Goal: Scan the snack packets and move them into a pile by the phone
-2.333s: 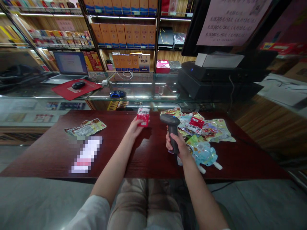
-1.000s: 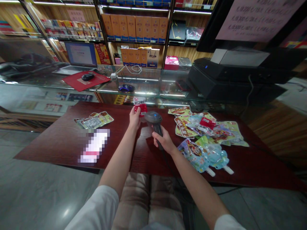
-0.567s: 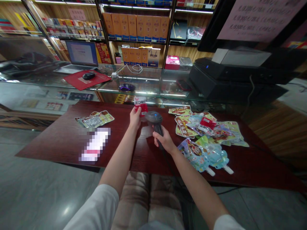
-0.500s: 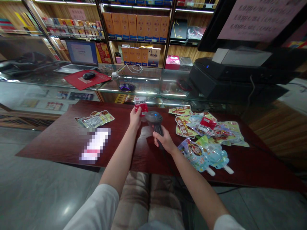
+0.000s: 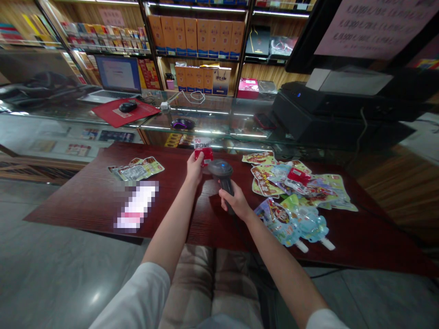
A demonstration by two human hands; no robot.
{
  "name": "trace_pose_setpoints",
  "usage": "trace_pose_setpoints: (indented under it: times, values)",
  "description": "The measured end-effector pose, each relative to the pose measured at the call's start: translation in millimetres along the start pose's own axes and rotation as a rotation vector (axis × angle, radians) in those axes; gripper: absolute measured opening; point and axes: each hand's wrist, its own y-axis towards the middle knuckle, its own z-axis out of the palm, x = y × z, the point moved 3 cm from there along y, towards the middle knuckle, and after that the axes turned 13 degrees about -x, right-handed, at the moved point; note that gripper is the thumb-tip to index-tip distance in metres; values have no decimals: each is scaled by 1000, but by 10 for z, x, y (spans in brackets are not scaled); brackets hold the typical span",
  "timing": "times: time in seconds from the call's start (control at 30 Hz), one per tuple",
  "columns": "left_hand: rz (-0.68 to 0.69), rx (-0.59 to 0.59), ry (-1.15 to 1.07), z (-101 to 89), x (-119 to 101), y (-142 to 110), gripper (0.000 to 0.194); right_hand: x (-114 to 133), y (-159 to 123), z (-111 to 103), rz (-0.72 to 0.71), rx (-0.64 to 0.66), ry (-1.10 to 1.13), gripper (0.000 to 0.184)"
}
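Observation:
Between the thumb and fingers of my left hand (image 5: 194,168) is a small red and white snack packet (image 5: 203,152), held up above the far part of the dark red table (image 5: 209,224). My right hand (image 5: 236,201) is wrapped round the handle of a black barcode scanner (image 5: 221,171), with a blue light glowing on top of its head. The scanner head is close to the packet, just right of it. To the right lies a pile of snack packets (image 5: 267,180) with another red packet (image 5: 298,176) on top. Spouted pouches (image 5: 291,224) lie in front of that pile.
Several flat packets (image 5: 137,170) and a blurred-out bright rectangle (image 5: 137,205) lie on the left. Behind the table runs a glass counter (image 5: 219,109) with a purple-lit mouse (image 5: 183,124), a laptop (image 5: 118,77) and a black printer-like machine (image 5: 329,107). Boxed goods (image 5: 202,36) fill the shelves.
Almost nothing differs. The whole view has shifted very slightly; both hands keep their hold, and the packet and scanner stay in nearly the same place.

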Motion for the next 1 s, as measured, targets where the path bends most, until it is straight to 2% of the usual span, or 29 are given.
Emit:
trace_pose_setpoints:
  times: [0.2, 0.4, 0.73, 1.0]
  values:
    - [-4, -51, -18, 18, 9, 14, 26, -1, -2, 8, 5, 8, 3, 34]
    - [-20, 10, 9, 9, -24, -24, 34, 14, -15, 13, 5, 14, 10, 34]
    - [26, -2, 31, -1, -48, -55, 36, 44, -27, 27, -4, 0, 35, 33]
    - [143, -20, 130, -43, -100, -84, 33, 69, -5, 123, -20, 5, 110, 36]
